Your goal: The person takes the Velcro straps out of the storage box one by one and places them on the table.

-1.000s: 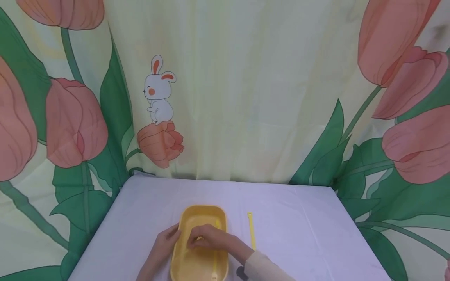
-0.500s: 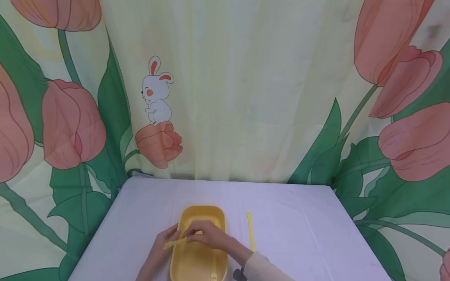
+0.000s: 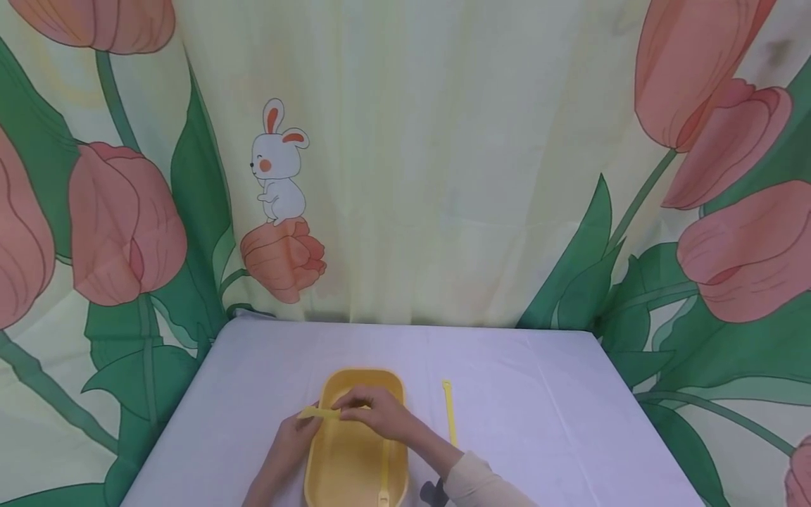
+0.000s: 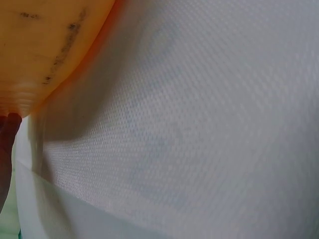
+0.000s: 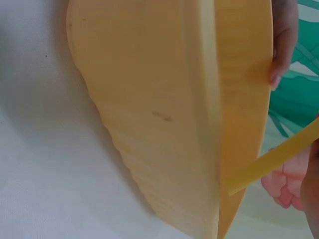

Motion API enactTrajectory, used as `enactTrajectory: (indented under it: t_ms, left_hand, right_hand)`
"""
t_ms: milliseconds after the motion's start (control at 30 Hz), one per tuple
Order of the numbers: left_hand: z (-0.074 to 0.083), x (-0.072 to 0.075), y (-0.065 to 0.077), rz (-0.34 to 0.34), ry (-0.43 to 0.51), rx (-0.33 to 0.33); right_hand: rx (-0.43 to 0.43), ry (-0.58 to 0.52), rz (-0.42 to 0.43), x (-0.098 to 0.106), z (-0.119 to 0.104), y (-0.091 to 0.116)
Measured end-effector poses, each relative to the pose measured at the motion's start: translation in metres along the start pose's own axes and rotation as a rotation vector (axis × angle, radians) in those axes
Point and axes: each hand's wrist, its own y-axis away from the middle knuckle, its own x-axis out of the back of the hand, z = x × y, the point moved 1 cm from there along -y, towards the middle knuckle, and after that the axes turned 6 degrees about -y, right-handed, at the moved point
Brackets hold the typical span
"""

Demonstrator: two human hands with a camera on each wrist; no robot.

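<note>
A yellow tray (image 3: 345, 458) with rounded corners lies near the front of the table. My left hand (image 3: 293, 436) holds its left side; in the left wrist view a finger (image 4: 7, 144) touches the tray's outside near the bottom. Above the tray, my right hand (image 3: 380, 412) pinches a flat yellow strip (image 3: 319, 412) between thumb and fingers. The strip's free end points left, over the left rim and close above the left hand. Another yellow strip (image 3: 385, 461), with a pale squarish end, lies lengthwise along the tray's right side.
On the white-covered table (image 3: 526, 415), right of the tray, lies one more yellow strip (image 3: 449, 412) with a wider far end. A dark object (image 3: 434, 493) shows beside the right wrist. Behind the table hangs a curtain (image 3: 431, 176) printed with tulips and a rabbit.
My right hand has risen out of the tray with the yellow strip, whose free end has swung up to lie nearly level over the left rim. My left hand stays at the tray's side.
</note>
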Motion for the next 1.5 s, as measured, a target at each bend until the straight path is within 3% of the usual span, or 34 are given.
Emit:
enactTrajectory:
  t_ms: [200,500,867,1133,1367,1500]
  left_hand:
    - [0.001,0.0,-0.001,0.006,-0.015,-0.017]
    - [0.002,-0.002,-0.003,0.008,-0.036,-0.041]
    - [0.002,-0.001,-0.001,-0.012,-0.009,-0.031]
    - [0.0,0.0,0.0,-0.019,-0.009,-0.023]
    - [0.0,0.0,0.001,-0.032,-0.014,0.01]
    - [0.001,0.0,0.002,-0.033,-0.015,-0.011]
  right_hand:
    - [0.034,0.006,0.026,0.007,0.005,0.003]
    - [0.002,0.04,0.118,0.022,0.001,0.009]
    - [-0.044,0.026,0.169,0.038,-0.031,0.02]
    - [-0.037,-0.043,0.27,0.048,-0.028,0.029]
    - [-0.091,-0.138,0.356,0.058,-0.026,0.036]
    - [-0.104,-0.167,0.399,0.064,-0.024,0.041]
